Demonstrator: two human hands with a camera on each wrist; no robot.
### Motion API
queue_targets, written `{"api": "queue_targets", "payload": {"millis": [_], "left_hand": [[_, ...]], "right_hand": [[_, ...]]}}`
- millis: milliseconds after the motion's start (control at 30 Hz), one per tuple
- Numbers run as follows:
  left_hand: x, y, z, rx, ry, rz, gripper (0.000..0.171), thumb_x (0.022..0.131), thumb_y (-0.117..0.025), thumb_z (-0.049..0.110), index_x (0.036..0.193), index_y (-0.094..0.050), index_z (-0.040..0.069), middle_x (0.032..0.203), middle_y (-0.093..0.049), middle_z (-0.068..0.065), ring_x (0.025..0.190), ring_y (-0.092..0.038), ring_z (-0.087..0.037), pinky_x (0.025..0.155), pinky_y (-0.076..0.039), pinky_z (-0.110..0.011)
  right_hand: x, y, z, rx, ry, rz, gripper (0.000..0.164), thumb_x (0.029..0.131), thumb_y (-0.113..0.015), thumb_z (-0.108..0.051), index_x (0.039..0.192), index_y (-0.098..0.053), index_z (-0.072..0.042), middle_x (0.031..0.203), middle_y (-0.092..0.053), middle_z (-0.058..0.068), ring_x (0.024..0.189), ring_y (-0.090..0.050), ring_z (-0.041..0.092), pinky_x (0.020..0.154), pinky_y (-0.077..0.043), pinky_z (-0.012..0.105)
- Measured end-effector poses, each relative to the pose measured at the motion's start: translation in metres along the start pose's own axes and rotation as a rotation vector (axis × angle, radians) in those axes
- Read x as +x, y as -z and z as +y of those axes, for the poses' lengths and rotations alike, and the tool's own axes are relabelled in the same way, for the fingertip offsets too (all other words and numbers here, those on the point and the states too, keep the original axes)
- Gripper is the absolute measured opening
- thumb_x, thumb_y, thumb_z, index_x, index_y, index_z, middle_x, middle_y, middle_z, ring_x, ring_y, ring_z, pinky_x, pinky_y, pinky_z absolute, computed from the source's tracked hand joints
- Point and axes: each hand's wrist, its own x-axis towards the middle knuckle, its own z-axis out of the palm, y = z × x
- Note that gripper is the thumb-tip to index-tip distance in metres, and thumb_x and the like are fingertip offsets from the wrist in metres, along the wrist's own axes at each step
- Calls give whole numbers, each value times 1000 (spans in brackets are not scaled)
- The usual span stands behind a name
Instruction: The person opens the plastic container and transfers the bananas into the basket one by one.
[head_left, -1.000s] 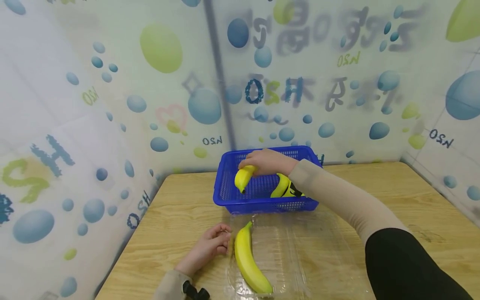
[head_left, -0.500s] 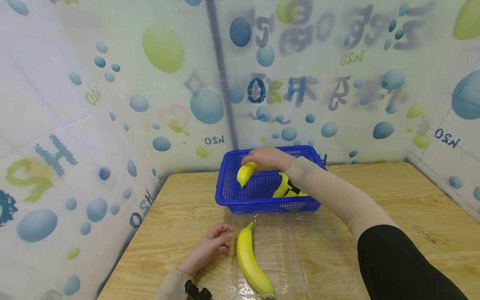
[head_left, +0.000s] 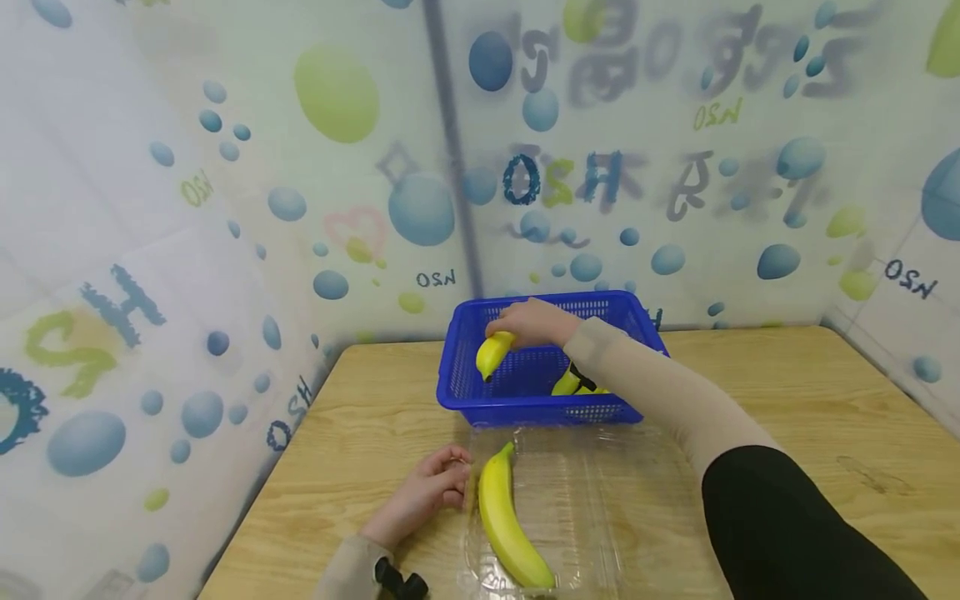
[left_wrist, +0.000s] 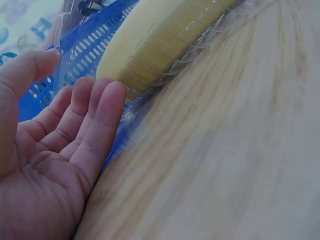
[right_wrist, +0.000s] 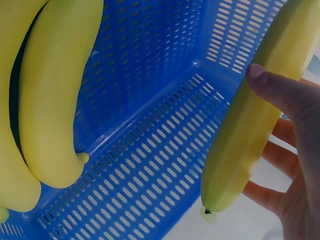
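Note:
My right hand grips a yellow banana and holds it over the left part of a blue perforated basket. In the right wrist view the thumb lies along one side of it and the fingers are round the other. More bananas lie in the basket, partly hidden by my forearm in the head view. On the table, a clear plastic clamshell box lies opened out. One banana sits in its left half. My left hand rests at the box's left edge, its fingertips against the clear wall.
The wooden table stands against a patterned curtain wall, with further walls at left and right. The basket stands close to the back wall, just beyond the box. A black strap is on my left wrist.
The head view has shifted slightly, so the whole scene sits further right. My right forearm now covers more of the bananas in the basket. Both hands keep nearly the same places.

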Motion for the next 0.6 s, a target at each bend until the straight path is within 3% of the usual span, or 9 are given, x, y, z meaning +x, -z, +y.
{"api": "queue_targets", "payload": {"millis": [600], "left_hand": [[1,2,-2,-4,10,-3,25,98,-54,13,116,-45,-1,87,-56,-5,74,-58,-15,67,-53,-29]], "right_hand": [[16,-17,3,-74,-43,-72,41,86,-76,-20,124,-63,-25,114,-65,2,101,-61,23,90,-50,41]]}}
